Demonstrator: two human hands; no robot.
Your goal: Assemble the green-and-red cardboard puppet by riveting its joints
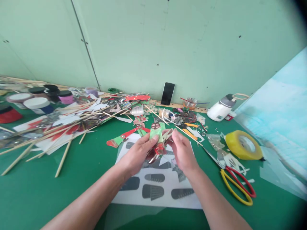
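Note:
My left hand (pixel 139 151) is closed on a thin green and red painted puppet piece (pixel 157 134), with the thumb pressed on its front. Jointed red and green strips (pixel 121 139) lie just beyond that hand. My right hand (pixel 183 150) is closed at the right side of the piece, fingers bent; what they grip is mostly hidden. Between the hands shows a shiny metal part (pixel 154 158), partly covered, whose kind I cannot make out. Beneath both hands lies a white sheet (pixel 134 199) printed with dark grey shapes.
At right are red-and-yellow-handled scissors (pixel 236 185), a yellow tape roll (pixel 244 145) and a white bottle (pixel 219 110). Orange-handled pliers (pixel 190 131) lie beyond my right hand. Thin wooden sticks (pixel 62 127) and paint jars (pixel 39 105) crowd the left. A phone (pixel 168 93) leans against the wall.

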